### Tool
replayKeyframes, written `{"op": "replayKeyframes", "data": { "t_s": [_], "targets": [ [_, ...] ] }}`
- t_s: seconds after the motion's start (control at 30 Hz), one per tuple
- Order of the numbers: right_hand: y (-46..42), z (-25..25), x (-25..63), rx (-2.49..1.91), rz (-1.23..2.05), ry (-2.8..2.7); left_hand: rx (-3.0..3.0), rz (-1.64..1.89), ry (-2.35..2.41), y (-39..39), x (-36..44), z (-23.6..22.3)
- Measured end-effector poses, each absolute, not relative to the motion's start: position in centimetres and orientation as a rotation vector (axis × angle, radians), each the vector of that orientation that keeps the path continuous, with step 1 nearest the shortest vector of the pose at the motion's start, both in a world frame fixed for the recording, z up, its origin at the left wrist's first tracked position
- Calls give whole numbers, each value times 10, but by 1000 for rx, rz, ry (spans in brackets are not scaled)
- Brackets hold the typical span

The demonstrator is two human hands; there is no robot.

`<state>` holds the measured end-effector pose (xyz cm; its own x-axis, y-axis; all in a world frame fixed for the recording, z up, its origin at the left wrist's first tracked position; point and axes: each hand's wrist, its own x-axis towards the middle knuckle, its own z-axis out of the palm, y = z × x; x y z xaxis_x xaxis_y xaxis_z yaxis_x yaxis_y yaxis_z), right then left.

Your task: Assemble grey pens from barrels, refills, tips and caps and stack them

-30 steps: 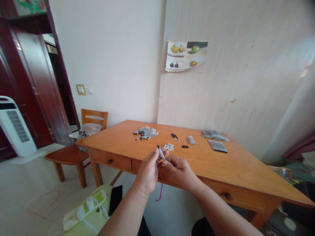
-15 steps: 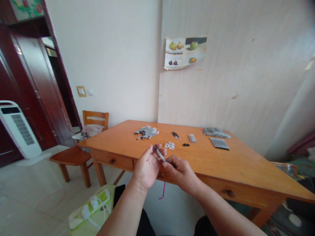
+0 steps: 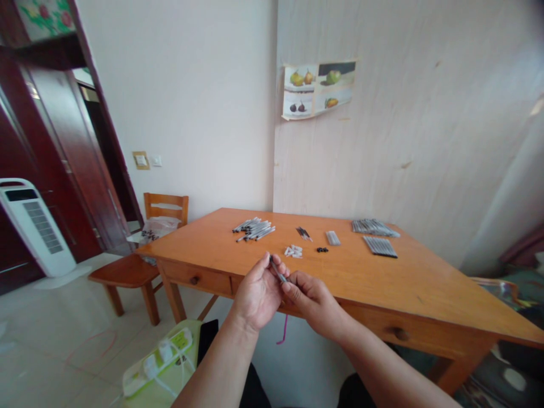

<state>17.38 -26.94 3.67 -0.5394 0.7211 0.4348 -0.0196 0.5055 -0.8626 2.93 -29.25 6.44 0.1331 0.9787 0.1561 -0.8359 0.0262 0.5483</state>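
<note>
A slim pen (image 3: 279, 273) with a dark upper end is held between both hands, in front of the table's near edge. My left hand (image 3: 260, 293) is turned palm up, its thumb and fingers closed on the dark end. My right hand (image 3: 312, 297) pinches the lower end between thumb and fingers. Just beyond the hands lie small white plastic pieces (image 3: 293, 251) and a little group of black pieces (image 3: 322, 250). Farther back are thin dark refills (image 3: 304, 233) and a bundle of clear tubes (image 3: 333, 238).
On the wooden table (image 3: 408, 289) a loose pile of pens (image 3: 254, 229) lies at the left. Rows of pens (image 3: 380, 246) and a bagged-looking bundle (image 3: 374, 228) lie at the right. A wooden chair (image 3: 123, 270) with a plastic bag and a power strip (image 3: 159, 360) are on the left.
The pen has tilted slightly more upright, and my left thumb has risen to its dark end. My left fingers have curled further around it. My right hand keeps its pinch.
</note>
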Motion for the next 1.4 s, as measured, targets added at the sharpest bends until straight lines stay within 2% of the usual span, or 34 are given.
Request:
{"op": "replayKeyframes", "data": {
  "t_s": [0.33,0.67,0.9,1.13,1.4],
  "targets": [
    [-269,36,174,-611,1027,-1905,609,1482,359,-293,29,65],
    [-272,37,173,-729,939,-1905,824,1700,504,-291,27,62],
    [-276,38,170,-664,1062,-1864,766,1693,462,-288,24,58],
    [-278,41,170,-570,1374,-1761,735,1626,427,-288,22,58],
    [-273,34,169,-685,1159,-1779,733,1666,544,-288,24,59]
  ]
}}
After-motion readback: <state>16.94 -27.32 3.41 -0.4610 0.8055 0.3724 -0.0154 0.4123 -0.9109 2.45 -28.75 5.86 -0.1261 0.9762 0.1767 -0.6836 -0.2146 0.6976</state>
